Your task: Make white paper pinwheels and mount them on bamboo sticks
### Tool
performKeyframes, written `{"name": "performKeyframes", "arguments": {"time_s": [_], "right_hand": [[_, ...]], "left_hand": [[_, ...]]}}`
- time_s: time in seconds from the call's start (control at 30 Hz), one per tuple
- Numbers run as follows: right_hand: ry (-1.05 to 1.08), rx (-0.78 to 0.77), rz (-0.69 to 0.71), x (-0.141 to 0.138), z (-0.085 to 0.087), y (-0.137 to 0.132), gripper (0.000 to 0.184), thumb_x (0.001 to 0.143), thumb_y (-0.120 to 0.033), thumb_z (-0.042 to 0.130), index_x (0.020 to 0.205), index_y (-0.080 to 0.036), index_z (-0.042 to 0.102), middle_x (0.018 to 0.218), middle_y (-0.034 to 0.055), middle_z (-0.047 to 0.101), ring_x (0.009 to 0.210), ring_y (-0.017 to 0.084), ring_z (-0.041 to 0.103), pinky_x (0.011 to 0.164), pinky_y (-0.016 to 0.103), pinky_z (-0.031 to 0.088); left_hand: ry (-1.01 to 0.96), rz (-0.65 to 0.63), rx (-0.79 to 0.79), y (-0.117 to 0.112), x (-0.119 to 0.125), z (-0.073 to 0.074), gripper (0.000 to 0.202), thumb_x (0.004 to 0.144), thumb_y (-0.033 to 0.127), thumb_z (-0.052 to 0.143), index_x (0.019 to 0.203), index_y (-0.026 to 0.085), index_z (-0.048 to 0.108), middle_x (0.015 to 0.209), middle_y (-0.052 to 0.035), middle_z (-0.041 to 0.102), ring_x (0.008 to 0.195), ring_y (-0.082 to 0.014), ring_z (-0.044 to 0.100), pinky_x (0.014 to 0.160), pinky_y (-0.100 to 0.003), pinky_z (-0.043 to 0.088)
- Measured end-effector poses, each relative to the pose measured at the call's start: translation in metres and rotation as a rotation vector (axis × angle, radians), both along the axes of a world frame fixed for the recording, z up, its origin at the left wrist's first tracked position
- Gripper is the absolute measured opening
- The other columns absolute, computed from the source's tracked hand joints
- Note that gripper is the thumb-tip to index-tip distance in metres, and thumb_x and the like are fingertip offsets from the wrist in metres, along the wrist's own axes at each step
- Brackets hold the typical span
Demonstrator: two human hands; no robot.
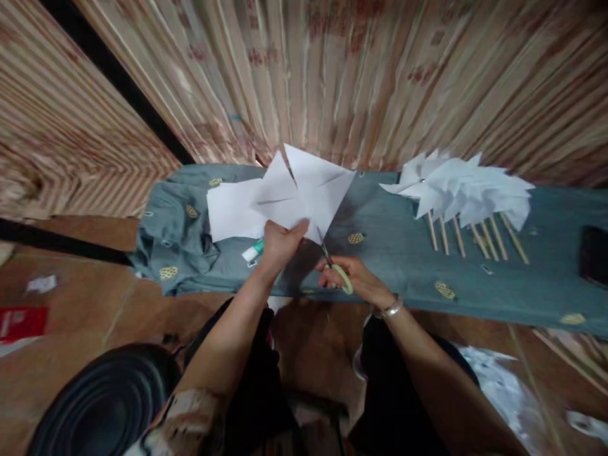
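Apparently to steady it, the left grip (280, 246) pinches the slit paper (308, 193) just beside the scissors (345, 279) clasped in the right grip (360, 275).

Cloth-covered bench (387, 259) is carrying white sheets (230, 212) L, glue stick (253, 251) nr them, overlapping pinwheels (468, 190) R, dk obj. (593, 254) far R.

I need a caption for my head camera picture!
Left hand holds slit white paper; right hand holds scissors at its near corner.
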State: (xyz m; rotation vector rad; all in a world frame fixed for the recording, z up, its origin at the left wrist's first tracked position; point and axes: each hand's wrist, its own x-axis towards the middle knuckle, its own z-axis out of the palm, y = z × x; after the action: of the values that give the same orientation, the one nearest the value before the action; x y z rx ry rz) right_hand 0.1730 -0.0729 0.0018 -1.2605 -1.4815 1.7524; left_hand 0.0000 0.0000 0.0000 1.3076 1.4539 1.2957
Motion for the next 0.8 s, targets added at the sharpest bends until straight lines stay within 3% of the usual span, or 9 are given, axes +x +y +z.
{"name": "performKeyframes", "arguments": {"time_s": [0.23, 0.8], "right_hand": [[0.031, -0.005, -0.016, 0.002, -0.004, -0.001, 0.053, 0.073, -0.068, 0.067, 0.087, -0.017, 0.064, 0.075, 0.003, 0.068, 0.062, 0.012, 0.055, 0.054, 0.023, 0.041], [0.057, -0.024, -0.03, 0.001, -0.006, 0.0, 0.05, 0.073, -0.063, 0.072, 0.087, -0.015, 0.068, 0.071, 0.0025, 0.068, 0.058, 0.01, 0.054, 0.055, 0.023, 0.044]], "left_hand": [[-0.096, 0.001, -0.014, -0.001, 0.006, 0.008, 0.024, 0.062, 0.03, 0.074, 0.052, 0.015, 0.058, 0.05, 0.0, 0.058, 0.041, -0.011, 0.051, 0.038, -0.021, 0.045], [-0.077, -0.027, -0.032, -0.006, 0.009, 0.016, 0.027, 0.062, 0.028, 0.073, 0.047, 0.016, 0.054, 0.051, -0.0014, 0.059, 0.044, -0.0118, 0.052, 0.038, -0.021, 0.046]]}}
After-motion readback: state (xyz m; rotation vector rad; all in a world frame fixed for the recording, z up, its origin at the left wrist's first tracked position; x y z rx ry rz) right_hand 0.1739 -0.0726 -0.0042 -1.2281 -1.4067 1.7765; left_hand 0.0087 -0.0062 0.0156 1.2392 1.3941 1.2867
